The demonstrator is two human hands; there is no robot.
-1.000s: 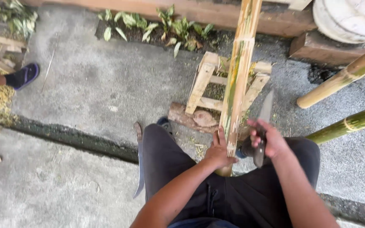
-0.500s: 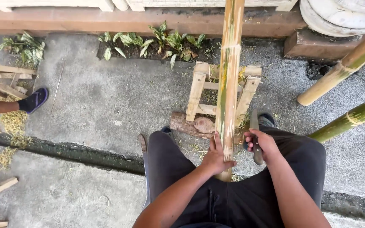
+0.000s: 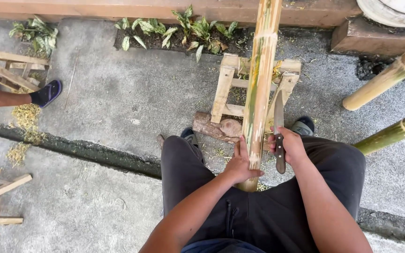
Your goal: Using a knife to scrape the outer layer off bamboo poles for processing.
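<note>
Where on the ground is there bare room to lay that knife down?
Bare concrete lies between the plants, the wooden stand and the gutter. It is crowded around the bamboo pole, log and knife.

head-worn camera, looking steeply down, close over lap (image 3: 258,211), facing concrete ground (image 3: 118,103)

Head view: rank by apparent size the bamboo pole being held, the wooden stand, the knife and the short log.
1. bamboo pole, though nearness to the camera enlarges it
2. wooden stand
3. short log and knife, too close to rank
</note>
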